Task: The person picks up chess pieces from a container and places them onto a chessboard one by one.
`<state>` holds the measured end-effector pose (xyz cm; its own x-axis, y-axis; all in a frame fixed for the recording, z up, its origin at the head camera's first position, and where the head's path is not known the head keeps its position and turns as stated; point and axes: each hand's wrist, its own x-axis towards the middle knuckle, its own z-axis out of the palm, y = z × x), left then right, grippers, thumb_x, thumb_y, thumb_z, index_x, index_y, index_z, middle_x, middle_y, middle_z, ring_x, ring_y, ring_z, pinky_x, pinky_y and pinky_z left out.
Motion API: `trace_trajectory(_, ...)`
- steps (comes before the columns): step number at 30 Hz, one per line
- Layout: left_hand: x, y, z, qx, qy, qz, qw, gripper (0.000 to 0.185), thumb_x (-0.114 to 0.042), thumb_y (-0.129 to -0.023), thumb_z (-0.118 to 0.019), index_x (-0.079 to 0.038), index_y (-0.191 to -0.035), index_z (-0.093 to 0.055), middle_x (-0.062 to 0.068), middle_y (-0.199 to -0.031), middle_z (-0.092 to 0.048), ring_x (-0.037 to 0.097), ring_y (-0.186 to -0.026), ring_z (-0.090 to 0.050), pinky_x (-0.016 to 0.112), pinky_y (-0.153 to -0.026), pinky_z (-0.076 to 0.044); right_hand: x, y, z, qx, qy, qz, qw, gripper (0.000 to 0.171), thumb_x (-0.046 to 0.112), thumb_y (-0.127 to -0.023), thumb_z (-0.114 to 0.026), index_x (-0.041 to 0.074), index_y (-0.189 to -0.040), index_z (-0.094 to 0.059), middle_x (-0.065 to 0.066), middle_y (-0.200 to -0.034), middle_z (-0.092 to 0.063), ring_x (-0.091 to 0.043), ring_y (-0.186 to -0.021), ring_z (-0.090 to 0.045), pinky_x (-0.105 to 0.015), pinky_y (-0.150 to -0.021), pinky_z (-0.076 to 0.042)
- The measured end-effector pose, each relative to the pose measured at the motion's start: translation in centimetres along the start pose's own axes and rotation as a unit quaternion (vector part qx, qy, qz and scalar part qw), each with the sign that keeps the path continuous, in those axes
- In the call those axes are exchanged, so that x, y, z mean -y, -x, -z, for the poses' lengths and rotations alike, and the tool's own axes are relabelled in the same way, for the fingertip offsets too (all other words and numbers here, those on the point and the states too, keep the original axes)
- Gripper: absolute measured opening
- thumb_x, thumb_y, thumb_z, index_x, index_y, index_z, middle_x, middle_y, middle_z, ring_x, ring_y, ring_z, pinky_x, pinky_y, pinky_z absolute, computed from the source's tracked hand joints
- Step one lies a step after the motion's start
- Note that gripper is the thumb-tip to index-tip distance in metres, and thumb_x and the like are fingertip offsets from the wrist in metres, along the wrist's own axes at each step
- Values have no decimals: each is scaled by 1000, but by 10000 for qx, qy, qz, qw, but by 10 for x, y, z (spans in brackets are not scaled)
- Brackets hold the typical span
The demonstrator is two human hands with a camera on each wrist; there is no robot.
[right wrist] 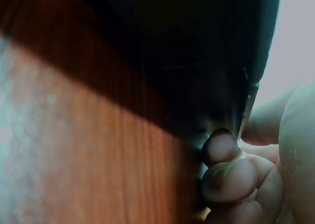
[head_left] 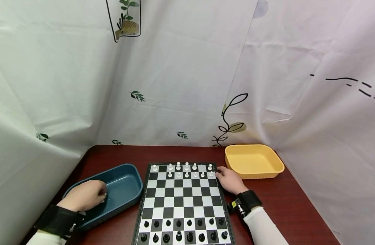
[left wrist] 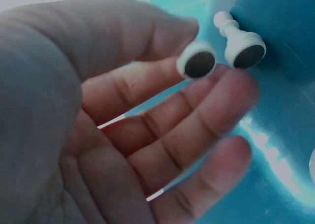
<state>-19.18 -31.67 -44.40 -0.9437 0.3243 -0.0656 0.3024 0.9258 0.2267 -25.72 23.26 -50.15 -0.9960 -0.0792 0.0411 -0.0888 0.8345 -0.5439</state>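
Note:
Over the blue tray (head_left: 126, 190) on the left, my left hand (head_left: 87, 194) pinches a small white chess piece (left wrist: 197, 60) between thumb and index finger. Its dark round base faces the left wrist camera, and the fingers hide its top. Just past the fingertips in that view, a white pawn (left wrist: 241, 42) lies on its side in the tray. The chessboard (head_left: 178, 197) stands in the middle, with white pieces at the far end and two rows of black pieces at the near end. My right hand (head_left: 230, 180) grips its right edge near the far corner, fingers curled against the dark side (right wrist: 216, 86).
A yellow tray (head_left: 254, 161) stands at the back right, close behind my right hand. The dark red table (head_left: 285, 204) meets a white patterned cloth (head_left: 181, 68) at the back and sides. Another white thing (left wrist: 312, 166) is cut off at the left wrist view's edge.

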Motion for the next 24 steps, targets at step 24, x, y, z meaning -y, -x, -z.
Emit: trace_trajectory(24,-4,5,24,-1373,-533,-536,9876,18,-12,-93,-89,-26,-93,-78,-16,-84,-68,3,-71,-58,38,-64,-54,-2,-1,0,34,41,46,10000,41,21,-112,-61,-4,-143,-68,-19,-128,-76,-34,-112,-73,-58,-102,-55)
